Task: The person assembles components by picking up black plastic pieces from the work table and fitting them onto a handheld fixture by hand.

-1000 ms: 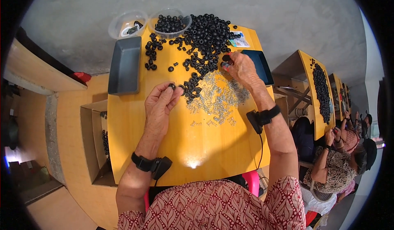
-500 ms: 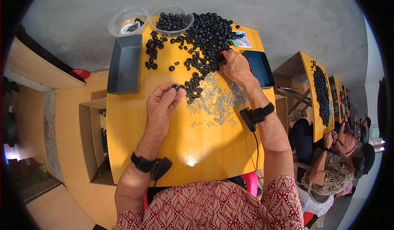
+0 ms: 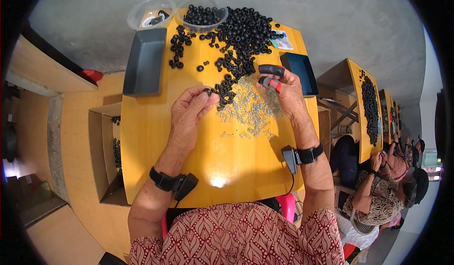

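Drawn back from the heap of round black plastic-looking pieces (image 3: 248, 31), the right hand (image 3: 292, 95) holds thumb and finger apart near small silver metal pieces (image 3: 253, 109) on the yellow wooden desk (image 3: 227, 165); the left hand (image 3: 188, 111) pinches one small rounded black piece (image 3: 207, 91).

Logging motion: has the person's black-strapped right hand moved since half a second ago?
Yes: the right hand has moved rightward and toward the person, judged against the dark blue rectangular plastic tray.
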A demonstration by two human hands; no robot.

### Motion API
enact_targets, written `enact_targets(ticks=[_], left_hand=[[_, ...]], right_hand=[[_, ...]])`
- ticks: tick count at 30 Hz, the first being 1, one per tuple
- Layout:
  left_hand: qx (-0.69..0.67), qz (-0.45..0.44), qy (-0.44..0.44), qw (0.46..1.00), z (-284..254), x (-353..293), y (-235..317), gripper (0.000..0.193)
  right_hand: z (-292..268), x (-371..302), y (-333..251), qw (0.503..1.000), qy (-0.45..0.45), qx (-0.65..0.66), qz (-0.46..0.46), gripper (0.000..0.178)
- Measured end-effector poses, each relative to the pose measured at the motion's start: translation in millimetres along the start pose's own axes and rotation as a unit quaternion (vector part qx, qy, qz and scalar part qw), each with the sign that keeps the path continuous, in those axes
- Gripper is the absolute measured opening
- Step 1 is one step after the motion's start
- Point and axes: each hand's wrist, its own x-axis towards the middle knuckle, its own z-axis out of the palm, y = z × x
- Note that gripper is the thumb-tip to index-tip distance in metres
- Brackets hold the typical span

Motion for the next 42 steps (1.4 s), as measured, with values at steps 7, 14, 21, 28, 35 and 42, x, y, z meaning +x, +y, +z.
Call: enact_targets(ticks=[7,14,21,28,35,42], left_hand=[[0.007,0.002,0.011,1.0,0,6,-2,0.021],[0.02,0.015,-0.013,1.0,-2,10,-4,0.02],[0.022,0.011,-0.004,1.0,-2,6,-3,0.02],[0.024,0.007,-0.011,1.0,-4,7,-3,0.021],[0.029,0.016,-0.012,0.999,-3,8,-3,0.02],[0.032,0.02,-0.015,0.999,-4,7,-4,0.02]], right_hand=[[7,-80,-6,0.978,-0.048,-0.178,-0.094,0.032],[4,-92,14,0.943,-0.032,-0.306,-0.128,0.033],[-1,-88,26,0.975,0.01,-0.197,-0.105,0.04],[-13,-88,38,0.994,0.024,-0.062,-0.082,0.048],[-10,-94,36,0.98,0.039,-0.135,-0.139,0.05],[-17,-106,39,0.974,0.07,-0.168,-0.137,0.052]])
